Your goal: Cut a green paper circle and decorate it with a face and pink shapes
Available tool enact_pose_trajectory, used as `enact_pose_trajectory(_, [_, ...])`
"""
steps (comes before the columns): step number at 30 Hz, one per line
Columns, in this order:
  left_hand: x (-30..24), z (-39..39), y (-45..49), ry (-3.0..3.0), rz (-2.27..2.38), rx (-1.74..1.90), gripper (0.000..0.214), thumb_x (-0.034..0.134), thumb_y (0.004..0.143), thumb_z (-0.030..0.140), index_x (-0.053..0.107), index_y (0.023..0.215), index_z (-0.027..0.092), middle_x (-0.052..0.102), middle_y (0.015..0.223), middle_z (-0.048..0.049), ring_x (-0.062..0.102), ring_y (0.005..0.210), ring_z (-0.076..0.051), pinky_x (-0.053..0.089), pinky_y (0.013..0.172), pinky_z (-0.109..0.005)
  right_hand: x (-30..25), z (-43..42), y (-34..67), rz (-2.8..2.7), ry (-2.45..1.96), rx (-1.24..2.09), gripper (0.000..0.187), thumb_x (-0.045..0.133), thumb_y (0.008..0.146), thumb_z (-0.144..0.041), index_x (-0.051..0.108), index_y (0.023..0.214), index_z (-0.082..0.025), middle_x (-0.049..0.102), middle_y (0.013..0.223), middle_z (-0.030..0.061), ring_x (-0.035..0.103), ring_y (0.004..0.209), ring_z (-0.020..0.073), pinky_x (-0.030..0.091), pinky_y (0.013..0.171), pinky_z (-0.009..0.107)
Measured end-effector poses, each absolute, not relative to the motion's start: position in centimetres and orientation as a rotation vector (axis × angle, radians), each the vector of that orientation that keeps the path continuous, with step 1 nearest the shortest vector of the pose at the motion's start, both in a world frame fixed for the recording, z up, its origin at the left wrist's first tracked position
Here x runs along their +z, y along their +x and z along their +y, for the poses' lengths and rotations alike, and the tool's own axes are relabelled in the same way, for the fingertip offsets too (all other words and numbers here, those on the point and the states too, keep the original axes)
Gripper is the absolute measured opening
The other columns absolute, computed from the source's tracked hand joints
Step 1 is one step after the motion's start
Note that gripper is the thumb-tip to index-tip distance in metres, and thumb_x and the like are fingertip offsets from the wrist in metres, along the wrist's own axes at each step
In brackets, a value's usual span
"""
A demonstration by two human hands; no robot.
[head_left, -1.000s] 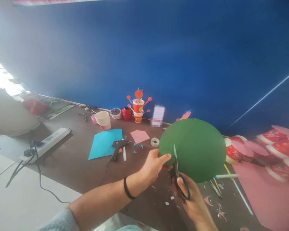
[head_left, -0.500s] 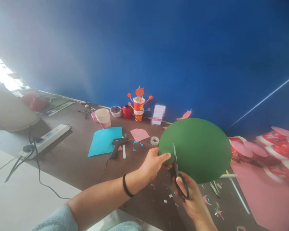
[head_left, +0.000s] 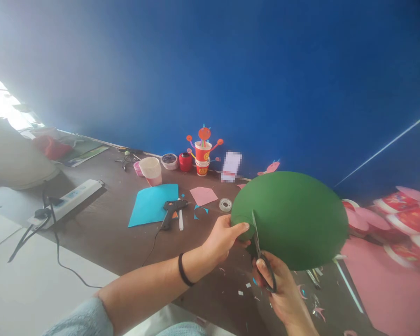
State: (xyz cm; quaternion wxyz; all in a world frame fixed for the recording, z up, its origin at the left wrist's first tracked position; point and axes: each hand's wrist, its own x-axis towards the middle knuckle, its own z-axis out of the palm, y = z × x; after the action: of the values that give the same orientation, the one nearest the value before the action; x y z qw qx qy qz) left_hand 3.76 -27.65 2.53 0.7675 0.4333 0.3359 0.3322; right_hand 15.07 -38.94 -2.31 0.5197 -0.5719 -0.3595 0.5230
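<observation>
A large sheet of green paper [head_left: 297, 219] is held up over the table, its left edge pinched between the thumb and fingers of my left hand [head_left: 227, 235]. A round outline shows faintly on the sheet beside that thumb. My right hand [head_left: 276, 280] grips a pair of black-handled scissors [head_left: 257, 233], fingers through the loops. The blades point up and lie at the paper, just right of my left thumb. Part of the lower blade and my left fingertips are hidden behind the sheet.
Left of my hands lie a glue gun [head_left: 171, 212], blue paper [head_left: 147, 200] and a tape roll [head_left: 225, 204]. A decorated red cup figure [head_left: 203, 156] stands near the blue wall. Several red cups [head_left: 406, 214] and a pink sheet [head_left: 381, 289] are on the right; a power strip [head_left: 70, 198] lies left.
The green paper's right side has swung out further right and slightly down, covering more of the nearest cups. Both hands keep nearly the same place and hold.
</observation>
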Motion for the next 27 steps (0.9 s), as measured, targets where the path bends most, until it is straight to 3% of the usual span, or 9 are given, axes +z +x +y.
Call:
enact_pose_trajectory(14, [2.4, -27.3, 4.0, 0.939, 0.714, 0.731, 0.025, 0.066, 0.067, 0.035, 0.061, 0.075, 0.012, 0.06, 0.066, -0.0025, 0.053, 0.055, -0.011, 0.046, 0.047, -0.021, -1.1, -38.5, 14.5, -0.893, -1.47, 1.191, 0.053, 0.06, 0.065, -0.07, 0.047, 0.061, -0.019, 0.042, 0.044, -0.0047, 0.032, 0.043, 0.0069, 0.022, 0.044, 0.022])
enact_pose_trajectory(27, [2.4, -27.1, 3.9, 0.934, 0.673, 0.714, 0.025, 0.069, 0.067, 0.035, 0.061, 0.074, 0.012, 0.06, 0.069, -0.0034, 0.054, 0.057, -0.011, 0.046, 0.049, -0.021, -0.9, -38.8, 14.7, -0.873, -1.493, 1.225, 0.053, 0.06, 0.065, -0.07, 0.045, 0.062, -0.019, 0.04, 0.043, -0.0055, 0.031, 0.042, 0.0067, 0.022, 0.041, 0.021])
